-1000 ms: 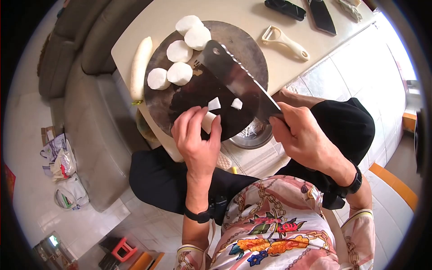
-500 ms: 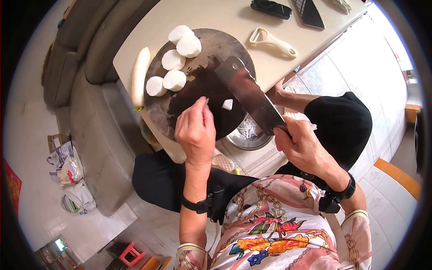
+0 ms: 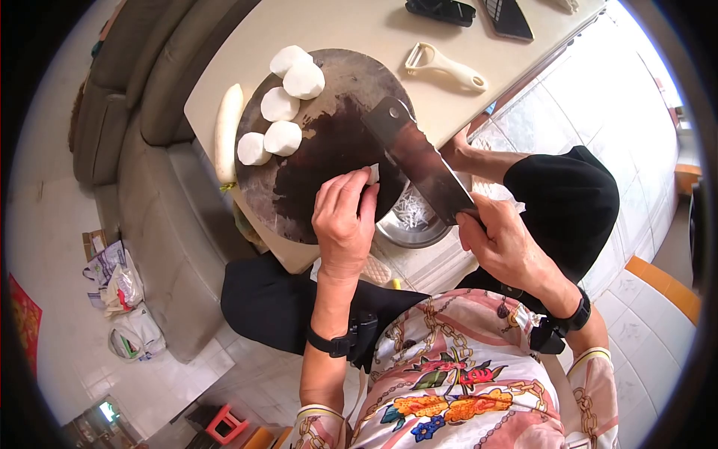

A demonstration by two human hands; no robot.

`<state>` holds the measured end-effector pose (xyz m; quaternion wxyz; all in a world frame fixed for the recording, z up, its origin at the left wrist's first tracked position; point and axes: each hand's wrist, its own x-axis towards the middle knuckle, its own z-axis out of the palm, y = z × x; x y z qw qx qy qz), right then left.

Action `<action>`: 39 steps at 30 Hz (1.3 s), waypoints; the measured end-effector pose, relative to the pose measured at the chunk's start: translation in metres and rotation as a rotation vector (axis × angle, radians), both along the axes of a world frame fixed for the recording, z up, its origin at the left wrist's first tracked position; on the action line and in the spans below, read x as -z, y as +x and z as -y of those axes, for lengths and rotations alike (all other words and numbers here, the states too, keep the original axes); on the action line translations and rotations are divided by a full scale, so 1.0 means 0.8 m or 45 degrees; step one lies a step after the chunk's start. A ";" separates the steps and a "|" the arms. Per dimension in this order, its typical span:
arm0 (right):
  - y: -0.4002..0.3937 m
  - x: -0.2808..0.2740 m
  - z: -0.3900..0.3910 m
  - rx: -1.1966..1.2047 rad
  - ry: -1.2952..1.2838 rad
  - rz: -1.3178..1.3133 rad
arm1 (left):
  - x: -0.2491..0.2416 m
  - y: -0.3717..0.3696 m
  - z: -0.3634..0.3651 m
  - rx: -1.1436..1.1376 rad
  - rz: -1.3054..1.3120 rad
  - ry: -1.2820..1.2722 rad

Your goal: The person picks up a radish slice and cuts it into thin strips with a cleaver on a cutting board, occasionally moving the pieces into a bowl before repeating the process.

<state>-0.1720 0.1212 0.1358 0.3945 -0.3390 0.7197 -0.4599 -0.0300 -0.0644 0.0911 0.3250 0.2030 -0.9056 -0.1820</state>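
The right hand (image 3: pixel 502 241) had a closed grip on the handle of a cleaver (image 3: pixel 416 159), whose blade lay angled over the near right part of the round board (image 3: pixel 351 75). The left hand (image 3: pixel 344 218) rested on the board's near edge, fingers curled narrowly on a small white radish piece (image 3: pixel 372 173) just beside the blade. Five thick radish rounds (image 3: pixel 283 138) sat clustered on the board's far left part, some touching one another. A whole radish (image 3: pixel 226 132) lay on the tabletop (image 3: pixel 359 26) along the board's left rim. A peeler (image 3: pixel 441 65) lay right of the board, apart from it. A metal bowl (image 3: pixel 411 221) with white shreds sat below the board's near right edge.
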 end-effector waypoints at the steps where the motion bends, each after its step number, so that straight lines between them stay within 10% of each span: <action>1: 0.000 0.001 0.000 -0.008 -0.003 -0.017 | 0.000 0.000 0.001 -0.004 -0.005 0.007; 39: 0.004 0.008 -0.005 0.012 -0.023 0.004 | -0.011 -0.012 0.003 -0.033 0.175 0.066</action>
